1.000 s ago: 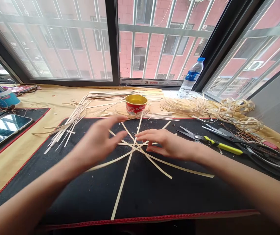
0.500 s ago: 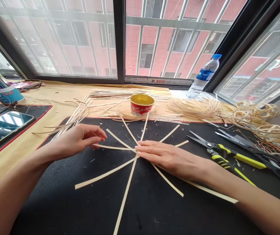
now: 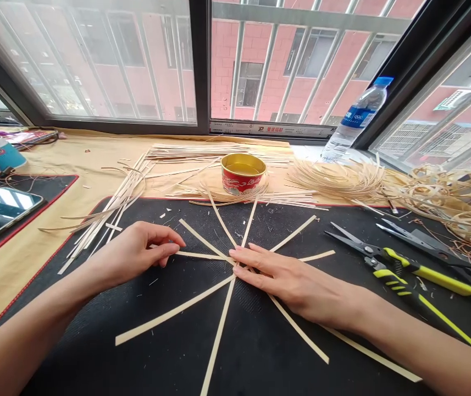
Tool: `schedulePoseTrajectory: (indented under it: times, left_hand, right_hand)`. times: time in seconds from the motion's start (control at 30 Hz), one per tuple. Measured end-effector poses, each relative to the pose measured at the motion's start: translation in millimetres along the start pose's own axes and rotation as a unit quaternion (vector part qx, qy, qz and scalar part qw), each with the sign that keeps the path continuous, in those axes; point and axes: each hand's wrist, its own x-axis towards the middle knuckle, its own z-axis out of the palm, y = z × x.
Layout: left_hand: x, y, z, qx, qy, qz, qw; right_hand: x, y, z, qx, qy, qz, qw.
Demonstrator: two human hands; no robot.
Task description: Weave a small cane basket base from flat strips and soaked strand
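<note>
Several thin, pale flat strips, which look like bamboo or rattan, cross at one point and fan out like spokes on the black mat (image 3: 169, 357). My right hand (image 3: 288, 278) lies flat over the crossing, its fingers stretched out and pressing on the strips, so part of the crossing is hidden. At the left, my left hand (image 3: 148, 250) has thumb and fingers closed on the outer end of the left-pointing strip (image 3: 202, 256). A long strip (image 3: 219, 335) runs from the crossing toward me, and another strip (image 3: 173, 312) points to the lower left.
Behind the mat stands a red and gold tin (image 3: 243, 175). Loose strips (image 3: 115, 203) lie at the back left, with coiled strips (image 3: 338, 179) at the back right. Yellow-black cutters (image 3: 400, 269) and scissors (image 3: 425, 242) rest at right. A water bottle (image 3: 354, 121) stands by the window.
My left hand has shifted slightly right along the left strip, and its thumb and fingers have closed at the strip's end. The right hand stays on the crossing; the camera view has shifted a little.
</note>
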Motion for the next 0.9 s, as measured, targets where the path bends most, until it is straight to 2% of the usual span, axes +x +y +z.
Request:
schedulePoseTrajectory:
  times: [0.3,0.9]
  left_hand:
    - [2.8,-5.8,-3.8,0.025,-0.024,-0.015,0.999]
    - [2.8,-8.1,-11.6,0.066,-0.021,0.013,0.998]
  right_hand:
    - [0.0,1.9,0.9,-0.07,-0.006,-0.019,0.997]
    - [-0.2,1.2,2.5,-0.053,0.008,-0.01,0.999]
